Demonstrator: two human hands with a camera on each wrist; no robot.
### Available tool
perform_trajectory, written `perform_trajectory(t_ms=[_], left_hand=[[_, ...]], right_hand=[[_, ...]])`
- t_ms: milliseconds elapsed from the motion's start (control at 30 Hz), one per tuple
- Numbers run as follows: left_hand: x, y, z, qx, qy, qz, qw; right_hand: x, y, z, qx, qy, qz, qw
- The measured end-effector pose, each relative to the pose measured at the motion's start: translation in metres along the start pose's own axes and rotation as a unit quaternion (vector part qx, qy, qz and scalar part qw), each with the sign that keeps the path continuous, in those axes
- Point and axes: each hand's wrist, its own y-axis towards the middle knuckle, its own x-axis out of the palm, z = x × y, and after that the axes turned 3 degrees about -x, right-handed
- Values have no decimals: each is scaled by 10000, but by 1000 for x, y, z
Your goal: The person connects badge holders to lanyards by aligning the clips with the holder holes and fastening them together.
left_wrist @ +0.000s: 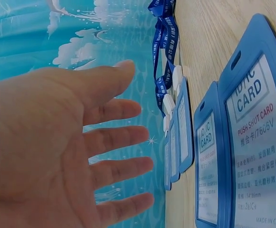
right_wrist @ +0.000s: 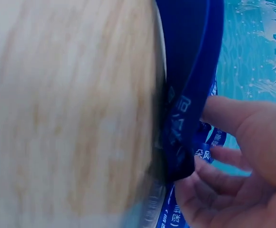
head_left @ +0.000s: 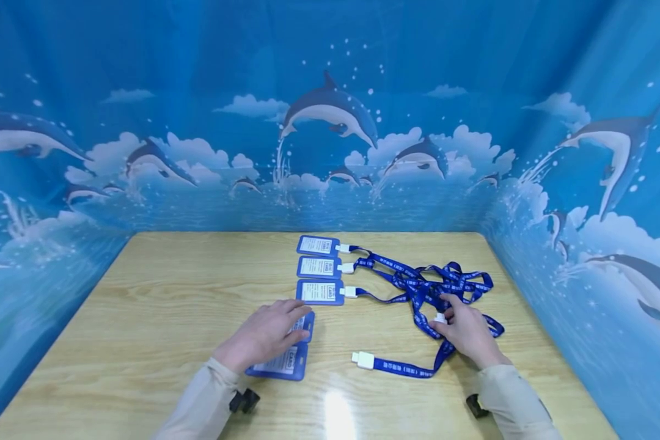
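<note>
In the head view my left hand [head_left: 265,335] is over two blue card holders [head_left: 279,365]; the left wrist view shows the hand [left_wrist: 71,147] with fingers spread, apart from the holders [left_wrist: 261,137]. At the tangled blue lanyards [head_left: 416,287], my right hand [head_left: 469,333] pinches a lanyard by its white clip [head_left: 440,318] between thumb and fingers. Close up, a blue strap [right_wrist: 188,90] passes beside the right hand [right_wrist: 245,156], partly hiding the fingertips. Another lanyard end with a white clip [head_left: 365,360] lies between the hands.
Three blue card holders [head_left: 320,292] lie in a column at the middle back, each joined by a white clip to a lanyard. The wooden table [head_left: 187,293] is bounded by a blue dolphin-print curtain [head_left: 225,208] at the back and sides.
</note>
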Motion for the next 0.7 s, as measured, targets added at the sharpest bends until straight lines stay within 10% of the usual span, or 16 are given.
perform_trajectory(t_ms=[367,700], left_hand=[[2,2,-2,-4,30,-35,10000],[3,4,-2,-123,72,-142,9998]], right_hand=[[-8,-4,-6,633,34,-20,9980],[-33,-4,-28,-288,638,1694,9831]])
